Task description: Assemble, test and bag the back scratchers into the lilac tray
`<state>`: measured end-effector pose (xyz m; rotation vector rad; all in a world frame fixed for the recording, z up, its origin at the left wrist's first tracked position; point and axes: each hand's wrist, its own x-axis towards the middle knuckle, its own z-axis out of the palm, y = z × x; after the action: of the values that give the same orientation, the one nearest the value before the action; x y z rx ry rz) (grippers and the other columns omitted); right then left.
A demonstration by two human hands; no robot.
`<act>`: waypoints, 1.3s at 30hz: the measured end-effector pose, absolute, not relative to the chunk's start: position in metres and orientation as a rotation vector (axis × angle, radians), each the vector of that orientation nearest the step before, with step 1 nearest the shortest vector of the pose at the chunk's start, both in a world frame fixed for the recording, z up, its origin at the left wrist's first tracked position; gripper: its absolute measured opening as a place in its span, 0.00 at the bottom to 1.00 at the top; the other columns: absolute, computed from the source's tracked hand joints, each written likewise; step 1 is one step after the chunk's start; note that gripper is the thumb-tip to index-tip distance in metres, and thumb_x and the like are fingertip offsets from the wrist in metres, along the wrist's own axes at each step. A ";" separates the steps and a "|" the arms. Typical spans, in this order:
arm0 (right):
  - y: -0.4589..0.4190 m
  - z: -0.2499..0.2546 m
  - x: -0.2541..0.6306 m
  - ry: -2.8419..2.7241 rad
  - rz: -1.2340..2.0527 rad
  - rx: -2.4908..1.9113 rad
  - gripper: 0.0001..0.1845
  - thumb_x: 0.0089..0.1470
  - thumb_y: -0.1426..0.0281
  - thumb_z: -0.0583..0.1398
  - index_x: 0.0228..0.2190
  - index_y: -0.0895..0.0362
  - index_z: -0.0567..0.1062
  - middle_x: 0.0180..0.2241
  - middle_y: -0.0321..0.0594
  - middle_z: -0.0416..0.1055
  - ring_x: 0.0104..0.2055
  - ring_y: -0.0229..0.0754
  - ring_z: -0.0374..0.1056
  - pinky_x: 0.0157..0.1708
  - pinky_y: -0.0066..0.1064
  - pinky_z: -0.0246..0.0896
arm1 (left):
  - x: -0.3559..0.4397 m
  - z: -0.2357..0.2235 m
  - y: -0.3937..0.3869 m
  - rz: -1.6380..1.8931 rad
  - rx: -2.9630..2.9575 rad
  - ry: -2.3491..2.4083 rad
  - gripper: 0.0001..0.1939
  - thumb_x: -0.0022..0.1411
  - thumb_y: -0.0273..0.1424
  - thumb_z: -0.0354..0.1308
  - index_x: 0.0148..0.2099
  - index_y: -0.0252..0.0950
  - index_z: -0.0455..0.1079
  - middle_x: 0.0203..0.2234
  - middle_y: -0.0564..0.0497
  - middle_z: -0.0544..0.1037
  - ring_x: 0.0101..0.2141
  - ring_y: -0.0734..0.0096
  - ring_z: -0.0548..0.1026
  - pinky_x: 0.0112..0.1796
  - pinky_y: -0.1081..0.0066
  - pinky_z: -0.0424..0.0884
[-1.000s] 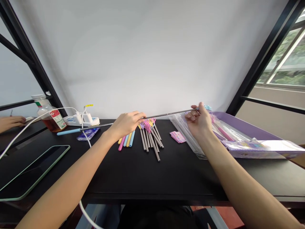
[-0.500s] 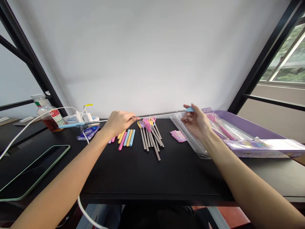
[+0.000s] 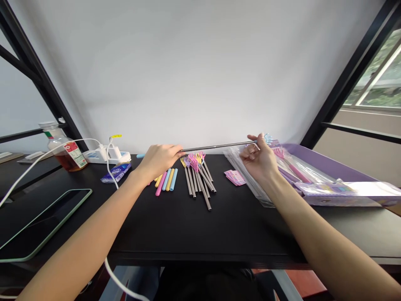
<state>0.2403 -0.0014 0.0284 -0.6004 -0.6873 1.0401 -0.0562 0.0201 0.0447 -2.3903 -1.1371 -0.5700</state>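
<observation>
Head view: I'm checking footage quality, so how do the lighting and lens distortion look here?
In the head view, the wide lens makes the black frame uprights lean inward; the window at right is the brightest area; the white wall shows only soft, faint shadows; the metal rod looks fairly sharp, with a thin highlight.

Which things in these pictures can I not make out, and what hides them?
Head view:
The left hand hides part of the metal rod.
The right hand partly hides the pale blue piece.
Print on the blue packet is too small.
The right edge cuts off the lilac box.
</observation>
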 end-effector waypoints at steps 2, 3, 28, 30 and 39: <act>-0.005 0.020 0.220 -0.794 1.134 -0.632 0.22 0.51 0.50 0.68 0.34 0.56 0.75 0.15 0.24 0.55 0.15 0.28 0.48 0.16 0.20 0.51 | -0.045 0.044 0.018 -0.614 -2.414 -1.063 0.19 0.75 0.41 0.44 0.42 0.38 0.74 0.30 0.50 0.80 0.29 0.67 0.76 0.26 0.69 0.56; -0.007 0.017 0.208 -0.856 1.199 -0.628 0.23 0.51 0.50 0.68 0.36 0.57 0.77 0.15 0.25 0.57 0.16 0.28 0.48 0.16 0.21 0.50 | -0.039 0.043 0.016 -0.630 -2.435 -1.036 0.19 0.75 0.40 0.45 0.43 0.37 0.74 0.31 0.50 0.80 0.30 0.67 0.76 0.26 0.70 0.56; -0.014 0.019 0.191 -0.899 1.313 -0.647 0.14 0.46 0.64 0.72 0.32 0.59 0.79 0.19 0.29 0.64 0.20 0.28 0.54 0.20 0.21 0.57 | -0.026 0.037 0.003 -0.922 -2.464 -0.917 0.18 0.74 0.42 0.47 0.48 0.38 0.73 0.31 0.50 0.78 0.32 0.68 0.76 0.31 0.69 0.64; -0.012 0.020 0.193 -0.848 1.307 -0.652 0.12 0.42 0.70 0.73 0.30 0.59 0.78 0.20 0.29 0.65 0.21 0.28 0.57 0.22 0.21 0.59 | -0.030 0.036 0.005 -0.928 -2.482 -0.907 0.15 0.74 0.39 0.49 0.49 0.37 0.72 0.37 0.49 0.79 0.35 0.68 0.76 0.34 0.69 0.66; -0.016 0.009 0.172 -1.173 1.202 -0.620 0.17 0.42 0.63 0.75 0.30 0.59 0.79 0.24 0.34 0.71 0.22 0.32 0.63 0.25 0.28 0.66 | -0.014 0.026 0.000 -0.791 -2.446 -0.964 0.18 0.75 0.42 0.44 0.51 0.40 0.72 0.34 0.51 0.82 0.29 0.69 0.77 0.25 0.71 0.58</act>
<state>0.1715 -0.0162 0.0088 -0.6196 -1.1733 1.2021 -0.0141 0.0004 0.0264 -2.4462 -0.9643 -0.7907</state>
